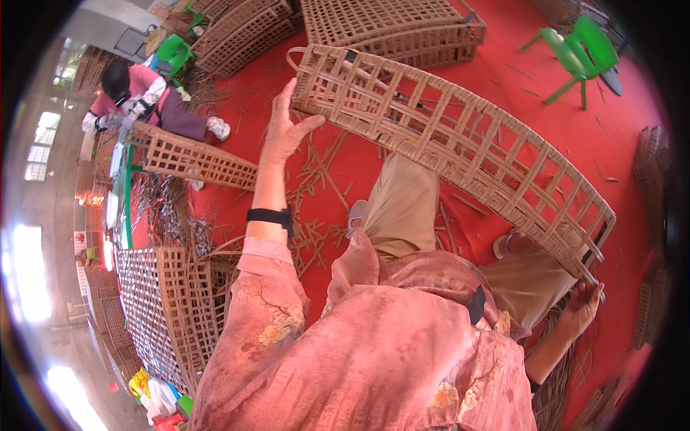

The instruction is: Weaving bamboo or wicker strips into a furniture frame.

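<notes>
In the head view, our woven frame (460,177) slants from upper centre to right. Our left hand (282,135) spreads against its upper-left end; our right hand (581,310), lower right, curls by the other, grip unclear. Loose support could tip it.

- Bare stretches of red floor (557,133) leave room between the long woven frame (473,164) and the green chair (578,54).
- Stacked woven panels (395,29) obstruct the far side.
- Trousered legs (404,205) crowd the near side.
- Leftward, a lattice panel (198,161) reaches close beside the left forearm (270,194).
- Lower left, a large basket (162,309) blocks passage.
</notes>
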Tool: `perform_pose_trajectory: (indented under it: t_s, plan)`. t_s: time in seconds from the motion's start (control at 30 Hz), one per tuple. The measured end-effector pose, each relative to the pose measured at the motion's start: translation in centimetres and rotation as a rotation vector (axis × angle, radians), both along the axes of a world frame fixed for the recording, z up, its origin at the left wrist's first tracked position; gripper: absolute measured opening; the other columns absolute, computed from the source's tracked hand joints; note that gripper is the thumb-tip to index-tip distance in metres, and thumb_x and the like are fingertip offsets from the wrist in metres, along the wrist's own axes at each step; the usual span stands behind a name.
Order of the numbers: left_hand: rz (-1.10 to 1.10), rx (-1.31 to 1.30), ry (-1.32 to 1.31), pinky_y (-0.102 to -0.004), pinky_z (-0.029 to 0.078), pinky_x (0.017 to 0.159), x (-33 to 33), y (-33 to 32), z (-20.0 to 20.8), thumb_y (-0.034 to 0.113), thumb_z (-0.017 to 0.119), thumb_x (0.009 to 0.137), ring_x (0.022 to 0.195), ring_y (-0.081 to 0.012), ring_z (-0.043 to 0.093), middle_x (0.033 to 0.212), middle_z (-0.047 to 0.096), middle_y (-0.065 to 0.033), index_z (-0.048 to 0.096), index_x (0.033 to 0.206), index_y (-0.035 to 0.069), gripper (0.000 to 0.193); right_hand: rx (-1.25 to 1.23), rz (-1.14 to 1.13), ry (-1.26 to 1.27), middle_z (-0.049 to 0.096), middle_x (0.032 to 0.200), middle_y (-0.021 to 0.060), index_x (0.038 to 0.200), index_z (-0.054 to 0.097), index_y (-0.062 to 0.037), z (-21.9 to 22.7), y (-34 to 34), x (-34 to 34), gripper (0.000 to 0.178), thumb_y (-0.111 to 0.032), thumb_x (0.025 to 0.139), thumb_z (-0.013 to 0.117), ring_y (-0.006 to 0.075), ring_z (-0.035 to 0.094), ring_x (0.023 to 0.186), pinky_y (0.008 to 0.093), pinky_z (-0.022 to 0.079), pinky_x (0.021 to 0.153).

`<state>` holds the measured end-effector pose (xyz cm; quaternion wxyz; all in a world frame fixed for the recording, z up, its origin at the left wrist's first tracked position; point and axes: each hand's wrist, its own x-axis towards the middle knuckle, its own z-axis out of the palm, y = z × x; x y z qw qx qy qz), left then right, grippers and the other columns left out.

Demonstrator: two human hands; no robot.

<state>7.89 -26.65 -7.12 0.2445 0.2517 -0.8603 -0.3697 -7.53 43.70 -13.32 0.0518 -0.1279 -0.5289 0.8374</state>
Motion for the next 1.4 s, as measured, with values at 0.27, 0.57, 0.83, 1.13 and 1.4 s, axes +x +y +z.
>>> perform_pose_trajectory:
  t_s: [0.27, 0.57, 0.83, 1.13, 1.4]
  plan:
    - [-0.009, -0.31, 0.004, -0.0444, 0.046, 0.109, -0.7, -0.5, -0.9, 0.053, 0.087, 0.065, 0.126, -0.0258, 0.054, 0.132, 0.057, -0.0079, 0.06, 0.133, 0.012, 0.084, -0.052, 0.0, 0.042, 0.07, 0.088, 0.0039, 0.103, 0.066, -0.0046, 0.8, 1.0, -7.5, 0.024, -0.028, 0.098, 0.067, 0.0112, 0.068, 0.077, 0.0207, 0.053, 0.061]
    - [-0.04, -0.544, 0.03, -0.0379, 0.058, 0.068, -5.1, 8.7, 3.1, 0.053, 0.088, 0.059, 0.082, -0.0249, 0.068, 0.112, 0.061, -0.0117, 0.071, 0.097, 0.006, 0.063, 0.118, -0.251, 0.032, 0.07, 0.083, -0.0008, 0.099, 0.07, -0.0093, 0.0, 13.6, -27.1, 0.023, -0.032, 0.098, 0.066, 0.0108, 0.065, 0.067, 0.024, 0.052, 0.058]
    - [-0.133, -0.364, 0.014, -0.0438, 0.052, 0.099, -3.6, 8.1, 3.3, 0.044, 0.081, 0.078, 0.122, -0.0317, 0.059, 0.137, 0.055, -0.0144, 0.066, 0.122, 0.005, 0.061, 1.569, -0.296, -0.129, 0.067, 0.078, -0.0013, 0.101, 0.074, -0.0061, 14.7, -3.4, -14.5, 0.035, -0.04, 0.095, 0.067, 0.0106, 0.062, 0.067, 0.0265, 0.05, 0.06]
    - [-0.224, -0.27, 0.146, -0.0424, 0.05, 0.098, -2.1, 7.5, 3.4, 0.032, 0.079, 0.084, 0.116, -0.0342, 0.061, 0.136, 0.052, -0.0192, 0.064, 0.125, 0.011, 0.049, 1.207, 0.624, 1.308, 0.063, 0.113, 0.0115, 0.115, 0.067, -0.0051, 14.4, -40.3, 0.7, 0.038, -0.025, 0.083, 0.073, 0.0297, 0.058, 0.11, 0.0428, 0.045, 0.097]
    - [-0.141, -0.408, 0.132, -0.0374, 0.058, 0.077, -1.7, 7.8, 3.9, 0.017, 0.081, 0.081, 0.093, -0.027, 0.067, 0.116, 0.056, -0.0115, 0.067, 0.12, 0.014, 0.042, 1.357, 0.527, 1.391, 0.055, 0.104, 0.0104, 0.096, 0.065, -0.0045, 11.5, -47.5, 0.7, 0.024, -0.013, 0.075, 0.07, 0.0278, 0.056, 0.105, 0.0409, 0.045, 0.088]
